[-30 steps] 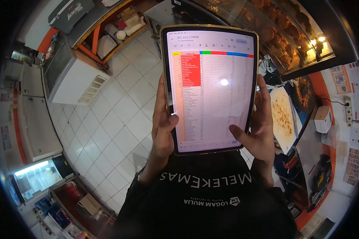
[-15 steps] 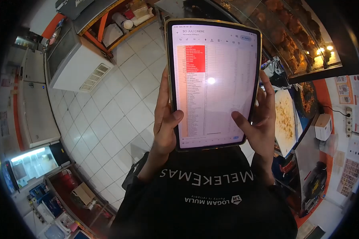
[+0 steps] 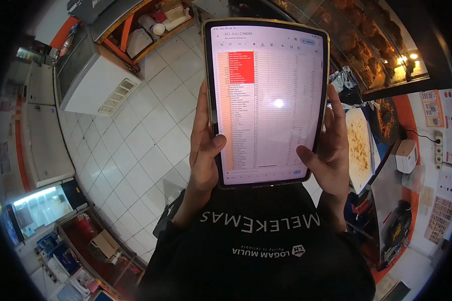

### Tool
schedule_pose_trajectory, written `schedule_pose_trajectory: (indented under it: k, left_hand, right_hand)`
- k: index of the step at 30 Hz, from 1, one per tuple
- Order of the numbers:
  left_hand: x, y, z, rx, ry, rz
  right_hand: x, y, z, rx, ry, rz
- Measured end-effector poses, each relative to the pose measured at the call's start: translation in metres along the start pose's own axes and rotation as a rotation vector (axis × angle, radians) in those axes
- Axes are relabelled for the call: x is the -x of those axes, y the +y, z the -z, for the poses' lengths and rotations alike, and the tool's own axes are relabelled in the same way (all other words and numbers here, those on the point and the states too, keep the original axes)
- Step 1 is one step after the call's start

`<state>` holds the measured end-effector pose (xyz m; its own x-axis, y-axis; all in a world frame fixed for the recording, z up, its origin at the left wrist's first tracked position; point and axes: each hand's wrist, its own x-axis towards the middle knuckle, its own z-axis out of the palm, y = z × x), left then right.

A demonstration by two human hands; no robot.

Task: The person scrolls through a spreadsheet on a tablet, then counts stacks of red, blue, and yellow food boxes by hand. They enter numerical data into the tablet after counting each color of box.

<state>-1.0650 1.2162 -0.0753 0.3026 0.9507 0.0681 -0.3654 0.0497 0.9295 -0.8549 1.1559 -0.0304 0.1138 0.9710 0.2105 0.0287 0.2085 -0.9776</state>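
A tablet in a gold-edged case is held upright in front of my chest. Its lit screen shows a spreadsheet headed "SO JULI CINERE", with a red block of rows at the upper left and a pale orange column along the side. My left hand grips the left edge, thumb lying on the screen's border and fingers behind. On the opposite edge, my right hand holds the tablet, its thumb over the lower right of the screen. The fingers behind the tablet are mostly hidden.
White floor tiles spread out at the left, beside a white chest freezer. A glass food display stands at the upper right, above a crumb-covered white tray. A lit fridge is at the lower left.
The spreadsheet has scrolled, with the red block now shorter and higher. The tablet has shifted slightly left and up. My right thumb has moved a little toward the right edge.
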Motion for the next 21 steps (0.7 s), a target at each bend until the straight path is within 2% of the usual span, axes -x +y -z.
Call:
schedule_pose_trajectory:
  k: [11,21]
  left_hand:
    - [0.001,0.0,-0.005,-0.048,0.005,0.003]
    - [0.004,-0.009,-0.001,-0.055,0.004,0.005]
  right_hand:
    - [0.009,-0.003,0.009,-0.034,-0.033,-0.007]
    - [0.01,0.001,0.004,-0.014,0.022,-0.052]
